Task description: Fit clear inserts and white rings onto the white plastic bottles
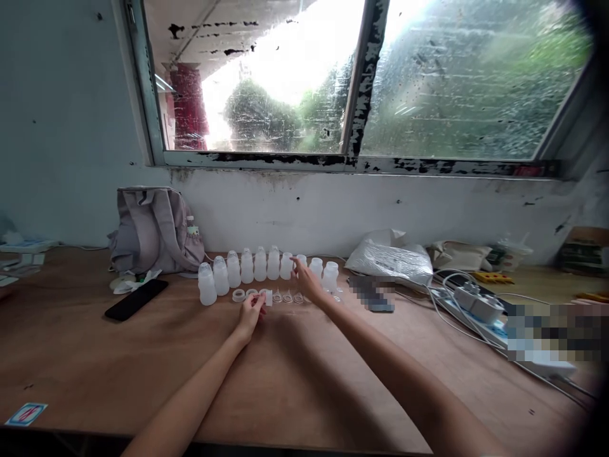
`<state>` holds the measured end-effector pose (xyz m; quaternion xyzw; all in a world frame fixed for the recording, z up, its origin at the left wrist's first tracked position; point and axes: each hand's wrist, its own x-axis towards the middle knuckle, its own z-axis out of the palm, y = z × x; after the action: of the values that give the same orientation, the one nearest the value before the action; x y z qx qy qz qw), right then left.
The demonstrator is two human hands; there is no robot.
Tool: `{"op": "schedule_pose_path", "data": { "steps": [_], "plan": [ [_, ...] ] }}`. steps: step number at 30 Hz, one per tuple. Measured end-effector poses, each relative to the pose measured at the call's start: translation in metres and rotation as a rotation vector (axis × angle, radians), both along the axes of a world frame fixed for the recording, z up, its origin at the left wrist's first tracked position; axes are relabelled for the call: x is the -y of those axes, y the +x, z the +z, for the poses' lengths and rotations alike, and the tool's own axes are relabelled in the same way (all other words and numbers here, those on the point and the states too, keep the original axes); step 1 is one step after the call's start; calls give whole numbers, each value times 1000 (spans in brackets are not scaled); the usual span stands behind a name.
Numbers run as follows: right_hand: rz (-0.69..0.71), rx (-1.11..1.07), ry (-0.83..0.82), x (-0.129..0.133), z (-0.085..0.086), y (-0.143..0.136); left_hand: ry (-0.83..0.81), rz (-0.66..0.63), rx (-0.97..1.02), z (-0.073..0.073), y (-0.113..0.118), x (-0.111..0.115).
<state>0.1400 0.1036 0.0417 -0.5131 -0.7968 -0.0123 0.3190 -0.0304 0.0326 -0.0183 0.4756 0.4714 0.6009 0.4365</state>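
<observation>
My left hand (250,313) is low over the table, its fingers pinched on a small translucent white cap (269,298). My right hand (307,280) reaches into a row of frosted white bottles, its fingers closed at the side of one bottle (286,266) that stands upright. Part of this grip is hidden. To the left, several bottles (233,269) carry clear domed tops. Farther right, bottles (330,277) stand with no dome on them. Clear rings (238,296) lie in a line in front of the bottles, beside my left hand.
A grey backpack (152,231) leans at the wall, with a black phone (136,300) in front. On the right lie a silvery plastic package (392,257), a blurred dark object (375,297), and a power strip (495,327) with plugs and loose cables. A window (285,82) is above.
</observation>
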Motion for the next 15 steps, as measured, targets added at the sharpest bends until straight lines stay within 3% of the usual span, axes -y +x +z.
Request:
{"op": "schedule_pose_path", "data": {
  "steps": [3, 7, 11, 15],
  "plan": [
    [-98, 134, -137, -33, 22, -7, -11, 12, 8, -1, -1, -1],
    [-159, 157, -200, -54, 23, -21, -20, 14, 7, -2, -1, -1],
    [-199, 153, -170, -56, 13, -30, -25, 25, 7, -2, -1, -1],
    [-206, 138, -91, -40, 16, -27, -34, 22, 14, 0, 0, 0]
  ]
}}
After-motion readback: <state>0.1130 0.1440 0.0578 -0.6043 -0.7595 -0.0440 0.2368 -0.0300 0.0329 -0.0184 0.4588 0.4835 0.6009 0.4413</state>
